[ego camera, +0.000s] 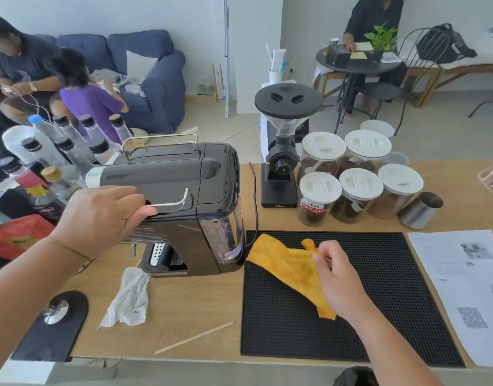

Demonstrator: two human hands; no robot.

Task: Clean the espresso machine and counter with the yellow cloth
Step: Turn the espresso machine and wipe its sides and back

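Observation:
The black espresso machine (181,190) stands on the wooden counter (189,305), left of centre. My left hand (100,218) grips its near top edge, beside the metal rail. The yellow cloth (284,266) lies spread on the black rubber mat (379,302), to the right of the machine. My right hand (337,277) rests on the cloth's right part, with fingers pinching a raised fold of it.
A crumpled white cloth (130,298) and a wooden stir stick (194,337) lie in front of the machine. Behind the mat stand a black grinder (281,162), several lidded jars (359,188) and a steel cup (420,210). Bottles (59,151) crowd the left. Papers (468,288) lie right.

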